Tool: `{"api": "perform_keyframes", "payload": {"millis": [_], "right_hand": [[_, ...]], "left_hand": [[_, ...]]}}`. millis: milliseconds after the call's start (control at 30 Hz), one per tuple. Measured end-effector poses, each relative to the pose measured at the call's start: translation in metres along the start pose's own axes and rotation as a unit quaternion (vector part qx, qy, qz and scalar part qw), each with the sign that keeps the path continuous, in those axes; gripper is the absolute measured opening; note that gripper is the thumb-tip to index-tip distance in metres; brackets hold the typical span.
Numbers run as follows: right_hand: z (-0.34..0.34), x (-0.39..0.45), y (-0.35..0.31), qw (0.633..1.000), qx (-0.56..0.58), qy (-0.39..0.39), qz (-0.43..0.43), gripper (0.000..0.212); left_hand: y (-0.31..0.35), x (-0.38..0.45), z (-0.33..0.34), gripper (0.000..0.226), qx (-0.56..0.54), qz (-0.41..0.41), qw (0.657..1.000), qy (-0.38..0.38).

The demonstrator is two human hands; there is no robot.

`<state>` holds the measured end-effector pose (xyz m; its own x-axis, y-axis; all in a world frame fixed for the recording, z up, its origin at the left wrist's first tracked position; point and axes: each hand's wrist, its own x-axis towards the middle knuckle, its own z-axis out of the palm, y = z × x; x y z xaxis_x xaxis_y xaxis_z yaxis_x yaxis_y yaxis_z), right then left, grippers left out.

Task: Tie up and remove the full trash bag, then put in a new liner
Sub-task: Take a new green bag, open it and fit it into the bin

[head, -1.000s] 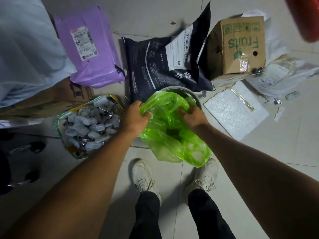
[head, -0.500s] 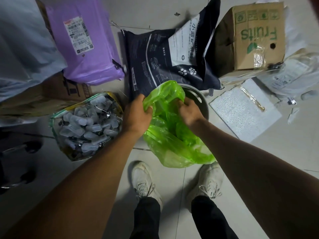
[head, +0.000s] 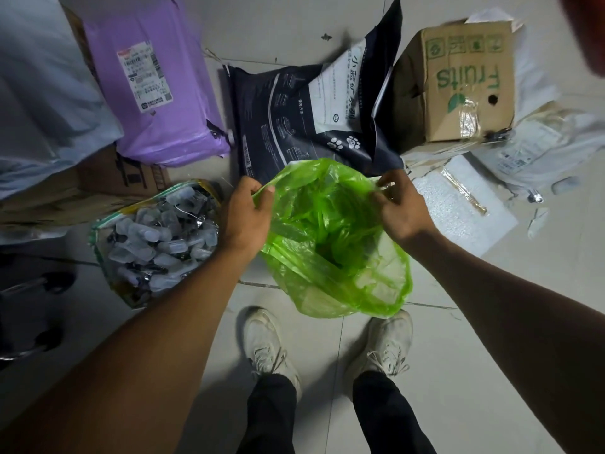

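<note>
Green plastic fills the middle of the view: a thin green bag (head: 330, 244) is held open by its rim between two bare hands above a tiled floor (head: 458, 339). The left hand (head: 247, 217) is closed on the bag's left edge, the film pinched between thumb and fingers (head: 262, 199). The right hand (head: 401, 208) is closed on the right edge, its fingertips gathered on the plastic near the top corner. The mouth of the bag is spread wide and crumpled green folds are seen inside; its lower part hangs down toward a pair of white shoes (head: 268, 342). Whether a bin stands under the bag cannot be told, since the bag covers that spot. Just behind the bag a dark pet-food sack (head: 294, 109) is propped, with a purple parcel (head: 157, 93) to its left and a cardboard box (head: 458, 83) marked "Fruits" to its right. Left of the left hand, a clear bag of small plastic pieces (head: 157, 240) lies on the floor.
</note>
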<state>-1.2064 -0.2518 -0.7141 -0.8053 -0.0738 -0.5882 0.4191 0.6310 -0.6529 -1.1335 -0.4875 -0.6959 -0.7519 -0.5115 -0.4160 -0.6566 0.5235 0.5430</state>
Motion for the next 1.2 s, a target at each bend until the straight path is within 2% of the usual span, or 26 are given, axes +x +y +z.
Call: {"api": "perform_keyframes", "payload": {"millis": [100, 200, 333, 433, 533, 667, 800, 967, 1200], "right_hand": [[0.003, 0.005, 0.002, 0.997, -0.074, 0.003, -0.037, 0.014], [0.006, 0.013, -0.002, 0.991, -0.112, 0.023, -0.066, 0.022], [0.005, 0.021, -0.002, 0.981, -0.157, 0.069, -0.095, 0.031], [0.007, 0.031, 0.0, 0.985, -0.156, 0.036, -0.064, 0.035], [0.012, 0.038, 0.004, 0.989, -0.138, 0.0, -0.049, 0.038], [0.016, 0.039, 0.013, 0.992, -0.123, -0.043, -0.005, 0.036], [0.017, 0.035, 0.013, 0.996, -0.028, -0.05, 0.069, 0.038], [0.006, 0.013, 0.012, 0.998, -0.007, -0.045, 0.047, 0.05], [-0.011, -0.028, 0.018, 1.0, 0.004, -0.017, -0.019, 0.067]], "left_hand": [[0.0, 0.005, 0.004, 0.018, 0.015, 0.004, 0.999, 0.029], [-0.001, 0.009, 0.007, 0.008, 0.031, 0.034, 0.998, 0.033], [0.0, 0.016, 0.01, 0.029, 0.036, 0.077, 0.996, -0.014], [0.0, 0.022, 0.014, 0.02, 0.04, 0.053, 0.997, -0.036], [-0.006, 0.026, 0.019, 0.029, 0.059, 0.036, 0.994, -0.082], [-0.017, 0.03, 0.025, 0.032, 0.055, -0.03, 0.986, -0.155], [-0.025, 0.028, 0.025, 0.054, 0.038, -0.066, 0.977, -0.197], [-0.028, 0.009, 0.02, 0.085, -0.014, -0.083, 0.971, -0.224], [-0.033, -0.023, -0.001, 0.075, -0.045, -0.048, 0.982, -0.177]]}}
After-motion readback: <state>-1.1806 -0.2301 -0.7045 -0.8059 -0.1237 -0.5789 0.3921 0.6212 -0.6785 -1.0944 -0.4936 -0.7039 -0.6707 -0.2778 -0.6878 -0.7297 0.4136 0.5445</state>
